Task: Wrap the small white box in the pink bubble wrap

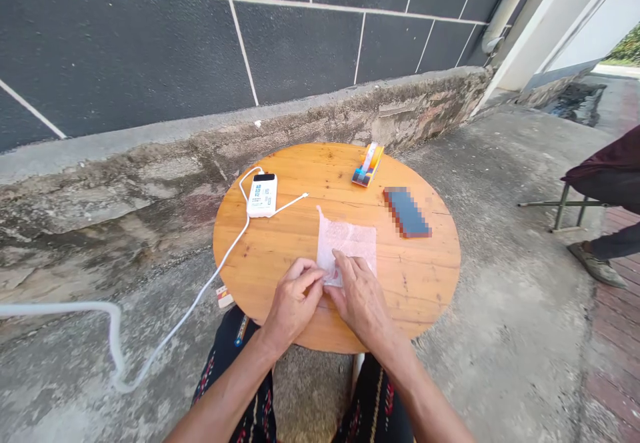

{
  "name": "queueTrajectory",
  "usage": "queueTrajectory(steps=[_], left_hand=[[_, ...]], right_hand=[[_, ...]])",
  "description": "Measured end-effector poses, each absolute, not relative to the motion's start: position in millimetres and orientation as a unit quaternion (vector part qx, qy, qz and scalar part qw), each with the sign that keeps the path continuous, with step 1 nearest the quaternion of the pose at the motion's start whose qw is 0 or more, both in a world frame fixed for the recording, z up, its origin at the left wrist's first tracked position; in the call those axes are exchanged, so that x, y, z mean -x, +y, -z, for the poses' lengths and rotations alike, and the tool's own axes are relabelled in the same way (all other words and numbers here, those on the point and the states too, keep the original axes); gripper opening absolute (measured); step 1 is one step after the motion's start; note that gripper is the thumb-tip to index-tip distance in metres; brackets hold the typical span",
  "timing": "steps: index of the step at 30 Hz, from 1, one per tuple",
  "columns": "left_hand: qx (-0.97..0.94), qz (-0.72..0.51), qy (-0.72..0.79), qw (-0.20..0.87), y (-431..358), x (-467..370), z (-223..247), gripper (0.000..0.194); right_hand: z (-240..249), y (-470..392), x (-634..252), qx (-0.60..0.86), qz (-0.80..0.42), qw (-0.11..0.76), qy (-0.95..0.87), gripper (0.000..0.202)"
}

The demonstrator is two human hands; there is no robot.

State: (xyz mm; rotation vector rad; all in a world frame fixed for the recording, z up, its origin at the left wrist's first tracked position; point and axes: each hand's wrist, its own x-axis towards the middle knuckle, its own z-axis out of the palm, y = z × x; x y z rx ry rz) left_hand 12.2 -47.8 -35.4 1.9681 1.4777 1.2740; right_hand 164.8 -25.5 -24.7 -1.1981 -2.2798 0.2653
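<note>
From the head camera, a thin, whitish translucent sheet of bubble-wrap-like plastic (pixel 347 246) lies flat near the front edge of the small round wooden table (pixel 425 283). It looks very light and limp, a film that will flop and crease rather than hold its shape, and probably a little slippery against the varnished wood. The near edge or a near corner is the sensible place to take it, pinched between fingertip and thumb; a flat palm would only slide it.

The left hand (pixel 293 303) is at the sheet's near left corner with its fingers curled in and the tips drawn together, seemingly nipping the edge. The right hand (pixel 361 296) rests on the near part of the sheet, fingers loosely bent and pressing down. Something small and pinkish shows between the two hands, though it is too small to say what.

Farther back on the table sit a white power bank (pixel 263 195) with a white cable (pixel 220 263) trailing off the left side, a blurred dark phone-like slab (pixel 407 211) to the right, and a small orange and blue packet (pixel 369 164) by the far edge. Another person's leg and shoe (pixel 597 263) show at the right.
</note>
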Motion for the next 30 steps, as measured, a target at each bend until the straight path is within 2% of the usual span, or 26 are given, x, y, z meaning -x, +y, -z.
queueTrajectory(steps=[8,17,23,27,30], left_hand=[[-0.818,-0.353,0.439,0.119,-42,-1,31,0.024],[-0.856,-0.279,0.424,0.101,-49,0,14,0.025],[-0.875,-0.236,0.409,0.107,-39,3,10,0.024],[-0.884,-0.221,0.396,0.114,-30,7,7,0.021],[-0.881,-0.233,0.394,0.116,-27,7,7,0.023]], right_hand=[[28,-24,-165,0.445,-0.102,0.281,-0.844,0.053],[23,-21,-164,0.447,-0.102,0.26,-0.85,0.054],[16,-32,-185,0.409,-0.153,0.273,-0.857,0.054],[21,-46,-220,0.493,-0.201,0.301,-0.791,0.036],[32,-51,-242,0.59,-0.257,0.283,-0.711,0.031]])
